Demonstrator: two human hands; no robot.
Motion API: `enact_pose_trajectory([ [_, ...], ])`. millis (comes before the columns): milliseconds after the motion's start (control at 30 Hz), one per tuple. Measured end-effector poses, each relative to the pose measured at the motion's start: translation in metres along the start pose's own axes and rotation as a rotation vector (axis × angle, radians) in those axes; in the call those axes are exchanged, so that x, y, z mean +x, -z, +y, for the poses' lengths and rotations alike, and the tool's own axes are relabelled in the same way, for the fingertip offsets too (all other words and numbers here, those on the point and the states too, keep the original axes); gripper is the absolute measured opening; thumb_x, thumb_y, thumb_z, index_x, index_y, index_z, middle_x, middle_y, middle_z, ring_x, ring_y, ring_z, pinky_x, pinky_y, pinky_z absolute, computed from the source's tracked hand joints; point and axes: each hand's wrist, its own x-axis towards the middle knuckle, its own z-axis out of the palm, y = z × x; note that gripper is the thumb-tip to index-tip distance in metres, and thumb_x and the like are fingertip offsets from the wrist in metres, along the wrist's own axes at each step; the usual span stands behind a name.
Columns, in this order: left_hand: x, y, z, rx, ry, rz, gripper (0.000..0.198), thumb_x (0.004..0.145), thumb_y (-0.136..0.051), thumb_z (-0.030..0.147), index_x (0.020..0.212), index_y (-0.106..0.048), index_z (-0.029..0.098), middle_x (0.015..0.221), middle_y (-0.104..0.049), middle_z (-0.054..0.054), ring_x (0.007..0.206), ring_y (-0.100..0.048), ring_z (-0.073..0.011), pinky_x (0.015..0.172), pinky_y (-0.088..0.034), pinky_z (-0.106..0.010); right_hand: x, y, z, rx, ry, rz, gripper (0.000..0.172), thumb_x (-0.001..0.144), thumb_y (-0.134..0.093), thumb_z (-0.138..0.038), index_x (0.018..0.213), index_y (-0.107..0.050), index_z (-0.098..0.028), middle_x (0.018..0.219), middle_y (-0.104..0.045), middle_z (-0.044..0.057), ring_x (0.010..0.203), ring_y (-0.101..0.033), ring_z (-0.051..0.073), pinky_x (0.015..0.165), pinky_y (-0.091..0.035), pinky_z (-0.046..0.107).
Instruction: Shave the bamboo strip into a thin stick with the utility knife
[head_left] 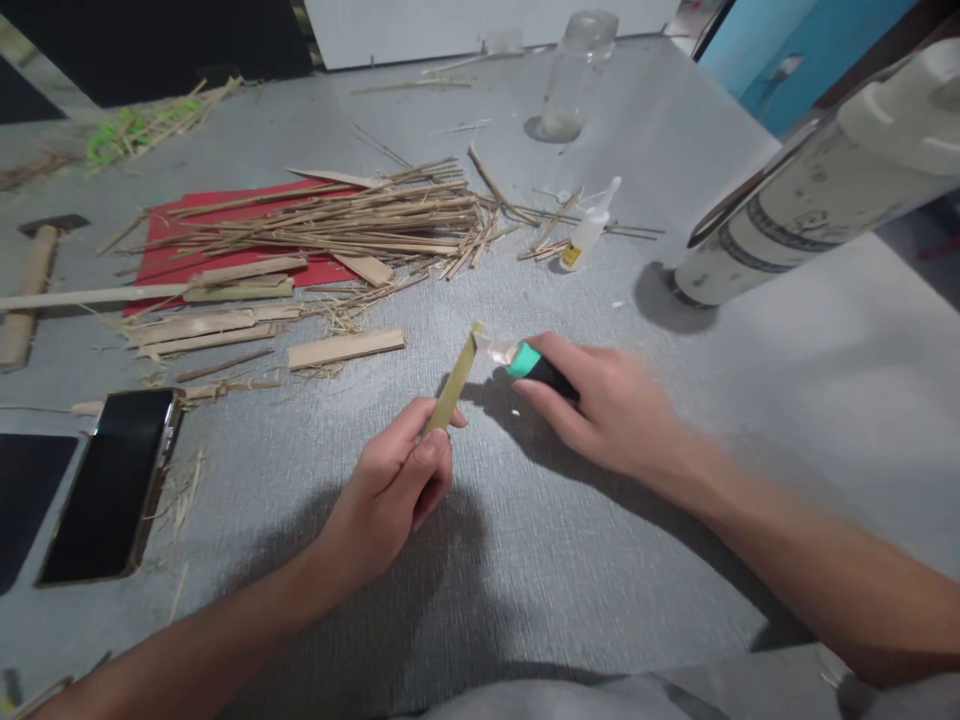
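Note:
My left hand (397, 480) is closed round the lower end of a narrow yellow-green bamboo strip (456, 382), which slants up and away from me. In my right hand (600, 400) is a utility knife with a black and green handle (529, 362). Its short blade (491, 348) points left and meets the strip near its far tip. A flat pale piece of wood (346, 348) lies on the grey table just beyond my left hand. Part of the knife handle is hidden under my right fingers.
Many dry stalks (337, 222) lie over a red sheet (163, 245). Beyond my right hand stand a small glue bottle (586, 230), a clear jar (574, 85) and a tall white flask (795, 215). To the left are a phone (109, 485) and a hammer (31, 290).

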Motion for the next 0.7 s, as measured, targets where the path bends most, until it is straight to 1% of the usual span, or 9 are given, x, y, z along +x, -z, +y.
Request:
enact_pose_trajectory([
  [67, 0.0002, -0.0004, 0.0015, 0.006, 0.002, 0.001, 0.032, 0.117, -0.045, 0.051, 0.119, -0.056, 0.021, 0.058, -0.044, 0.011, 0.044, -0.033, -0.0086, 0.042, -0.030, -0.019, 0.0003, 0.0001, -0.0001, 0.014, -0.009, -0.004, 0.034, 0.114, -0.049, -0.050, 0.112, -0.063, -0.020, 0.080, -0.069, 0.005, 0.065, -0.057, 0.019, 0.062, -0.030, 0.032],
  [167, 0.0009, -0.0005, 0.0030, 0.016, 0.005, -0.002, 0.032, 0.116, -0.046, 0.051, 0.116, -0.056, 0.021, 0.057, -0.044, 0.011, 0.044, -0.033, -0.0089, 0.043, -0.030, -0.019, -0.0024, -0.0040, -0.0036, 0.077, 0.077, -0.094, 0.037, 0.114, -0.047, -0.053, 0.111, -0.063, -0.020, 0.085, -0.072, 0.006, 0.066, -0.058, 0.019, 0.062, -0.030, 0.032],
  [233, 0.0013, -0.0003, 0.0029, 0.018, 0.009, -0.002, 0.031, 0.116, -0.046, 0.050, 0.114, -0.056, 0.021, 0.058, -0.046, 0.010, 0.045, -0.034, -0.0088, 0.043, -0.030, -0.020, -0.0037, -0.0056, -0.0052, 0.083, 0.107, -0.120, 0.040, 0.115, -0.045, -0.055, 0.111, -0.064, -0.020, 0.088, -0.074, 0.007, 0.067, -0.059, 0.019, 0.062, -0.029, 0.032],
  [400, 0.0004, 0.0000, 0.0012, 0.018, -0.004, -0.002, 0.032, 0.117, -0.045, 0.050, 0.119, -0.056, 0.021, 0.058, -0.044, 0.011, 0.044, -0.033, -0.0087, 0.043, -0.031, -0.020, -0.0004, -0.0006, -0.0009, 0.028, 0.003, -0.013, 0.036, 0.114, -0.048, -0.051, 0.112, -0.065, -0.018, 0.080, -0.069, 0.005, 0.064, -0.056, 0.019, 0.062, -0.029, 0.032],
  [467, -0.0001, 0.0004, 0.0006, 0.022, -0.002, -0.001, 0.031, 0.117, -0.044, 0.049, 0.120, -0.056, 0.021, 0.058, -0.045, 0.011, 0.044, -0.033, -0.0088, 0.044, -0.031, -0.020, -0.0005, -0.0010, -0.0008, 0.043, 0.015, -0.027, 0.035, 0.114, -0.048, -0.050, 0.112, -0.064, -0.019, 0.081, -0.069, 0.005, 0.065, -0.056, 0.019, 0.062, -0.029, 0.032],
  [600, 0.0000, 0.0013, 0.0001, 0.016, 0.001, 0.005, 0.031, 0.116, -0.047, 0.050, 0.120, -0.056, 0.021, 0.059, -0.046, 0.011, 0.045, -0.034, -0.0091, 0.043, -0.031, -0.020, -0.0032, -0.0045, -0.0042, 0.081, 0.086, -0.099, 0.037, 0.114, -0.047, -0.052, 0.111, -0.065, -0.019, 0.087, -0.073, 0.006, 0.066, -0.056, 0.018, 0.062, -0.029, 0.031],
  [700, 0.0004, 0.0011, 0.0006, 0.022, 0.003, 0.002, 0.031, 0.116, -0.046, 0.051, 0.119, -0.056, 0.021, 0.059, -0.045, 0.011, 0.045, -0.033, -0.0093, 0.043, -0.031, -0.020, -0.0021, -0.0028, -0.0028, 0.048, 0.032, -0.045, 0.035, 0.114, -0.049, -0.051, 0.110, -0.064, -0.020, 0.083, -0.070, 0.005, 0.065, -0.055, 0.018, 0.062, -0.028, 0.032],
])
